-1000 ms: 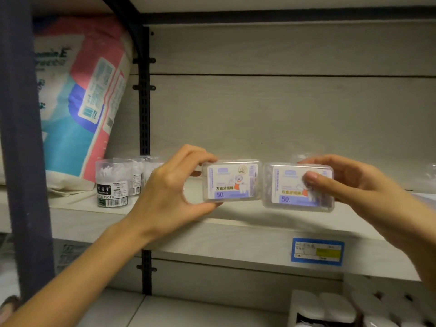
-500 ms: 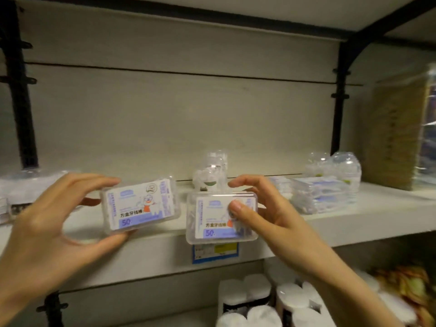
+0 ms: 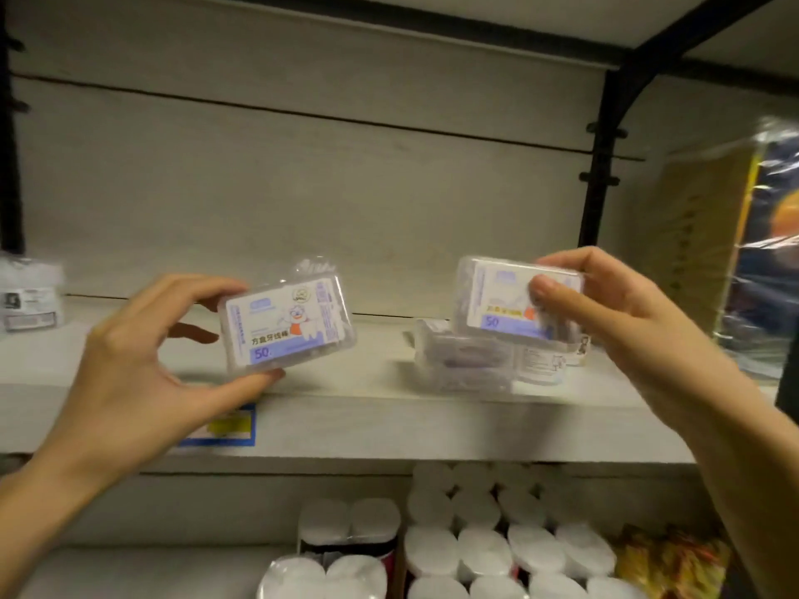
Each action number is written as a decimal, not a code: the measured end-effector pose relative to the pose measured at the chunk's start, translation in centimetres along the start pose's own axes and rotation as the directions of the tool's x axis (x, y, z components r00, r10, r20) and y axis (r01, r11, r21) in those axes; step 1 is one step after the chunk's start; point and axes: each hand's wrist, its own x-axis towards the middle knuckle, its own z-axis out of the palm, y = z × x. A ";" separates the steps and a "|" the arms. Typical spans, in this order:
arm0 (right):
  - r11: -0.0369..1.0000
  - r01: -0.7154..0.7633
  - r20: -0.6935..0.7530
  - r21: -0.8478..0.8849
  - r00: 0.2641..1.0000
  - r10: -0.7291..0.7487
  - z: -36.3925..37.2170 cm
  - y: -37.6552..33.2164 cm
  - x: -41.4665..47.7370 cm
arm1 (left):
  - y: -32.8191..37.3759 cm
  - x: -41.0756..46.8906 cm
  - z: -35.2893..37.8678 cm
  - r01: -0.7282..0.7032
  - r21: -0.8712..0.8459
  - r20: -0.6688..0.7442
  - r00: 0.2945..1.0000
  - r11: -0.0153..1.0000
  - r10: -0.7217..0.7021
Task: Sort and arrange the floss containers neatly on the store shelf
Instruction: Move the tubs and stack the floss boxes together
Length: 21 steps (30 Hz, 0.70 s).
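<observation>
My left hand (image 3: 129, 365) pinches a clear rectangular floss box (image 3: 287, 328) with a blue-and-white label, tilted, in front of the pale shelf (image 3: 367, 421). My right hand (image 3: 605, 313) grips a second box of the same kind (image 3: 501, 304) by its right end. That box hangs just above a small heap of clear floss boxes (image 3: 462, 361) lying on the shelf. A clear round floss tub (image 3: 30, 296) stands at the far left of the shelf.
A black upright bracket (image 3: 605, 157) divides the shelf from a bay at the right with a wrapped package (image 3: 761, 252). A blue price tag (image 3: 229, 425) sits on the shelf's front edge. Below stand packs of white rolls (image 3: 497, 542).
The view has swung right along the shelf. My right hand has carried its box up and right over the heap; my left hand still holds its box, now more tilted.
</observation>
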 end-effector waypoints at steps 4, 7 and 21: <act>0.992 -0.114 0.123 -0.047 0.985 0.119 -2.8 1.4 1.1 | 2.6 -0.1 1.2 0.031 0.017 -0.007 0.999 0.999 -0.031; 0.996 -0.085 0.210 -0.040 0.974 0.091 -2.2 2.6 0.3 | 3.3 -0.3 1.3 0.044 0.019 -0.001 0.999 0.999 -0.044; 0.954 -0.180 0.252 -0.241 0.937 0.241 1.1 2.8 7.9 | 3.9 0.6 2.0 0.064 0.024 0.033 0.997 0.998 -0.065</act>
